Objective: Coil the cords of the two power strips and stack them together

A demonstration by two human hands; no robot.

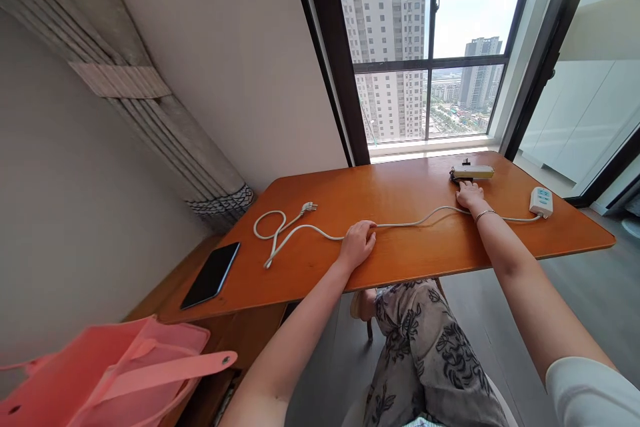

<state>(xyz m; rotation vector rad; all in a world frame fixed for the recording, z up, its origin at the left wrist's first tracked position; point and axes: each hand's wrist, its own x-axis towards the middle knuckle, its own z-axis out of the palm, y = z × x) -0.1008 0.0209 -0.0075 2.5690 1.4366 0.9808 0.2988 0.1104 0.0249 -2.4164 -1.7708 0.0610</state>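
A white extension cord (pixel 420 223) runs across the orange-brown wooden table (pixel 320 197). Its plug (pixel 309 207) and loose loops lie to the left, and its white socket block (pixel 541 201) stands near the right end. My left hand (pixel 358 243) rests on the table with curled fingers closed over the middle of this cord. Farther right, my right hand (pixel 471 195) reaches forward with fingers stretched out. Its fingertips touch the dark cord bundle at a second, yellowish-white power strip (pixel 475 173) with a black plug. The white cord passes by this hand's wrist.
A dark tablet or phone (pixel 211 275) lies at the table's left edge. Below it, a pink bag (pixel 145 373) sits on a brown wooden surface. Behind the table are a window (pixel 430 67) and a tied curtain (pixel 165 113). My legs are under the front edge.
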